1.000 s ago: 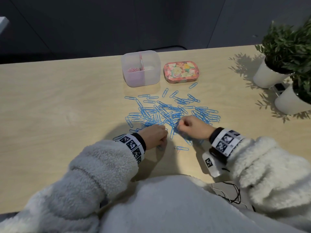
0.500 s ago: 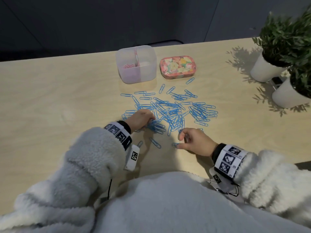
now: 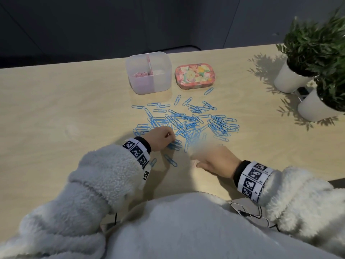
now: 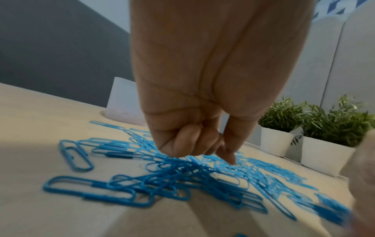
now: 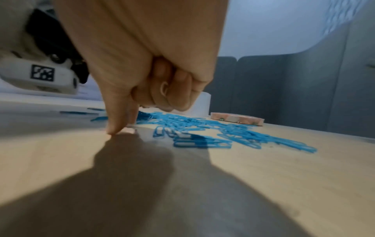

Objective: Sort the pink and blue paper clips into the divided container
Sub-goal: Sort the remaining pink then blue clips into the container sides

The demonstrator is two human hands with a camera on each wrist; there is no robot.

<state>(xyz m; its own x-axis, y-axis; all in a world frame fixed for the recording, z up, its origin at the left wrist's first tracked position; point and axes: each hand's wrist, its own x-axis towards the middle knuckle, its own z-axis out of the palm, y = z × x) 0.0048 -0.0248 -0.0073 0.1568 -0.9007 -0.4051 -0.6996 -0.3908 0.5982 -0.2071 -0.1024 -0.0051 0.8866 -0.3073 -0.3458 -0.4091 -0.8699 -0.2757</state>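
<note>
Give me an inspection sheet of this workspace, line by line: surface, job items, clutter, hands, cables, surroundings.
Surface: light wooden table, hand shadows on its near part.
Job's things: blue paper clips lie scattered in a loose pile mid-table; the divided container stands behind them, pink clips in its left compartment; no blue clips seen in its right one.
Clutter: a closed floral tin right of the container; two potted plants in white pots at the right edge.
Hands: left hand, fingers curled, on the pile's near-left edge; right hand blurred, fingertips touching the table near the pile.
Cables: thin black wires under the right wrist.
Surroundings: dark grey wall panels.
</note>
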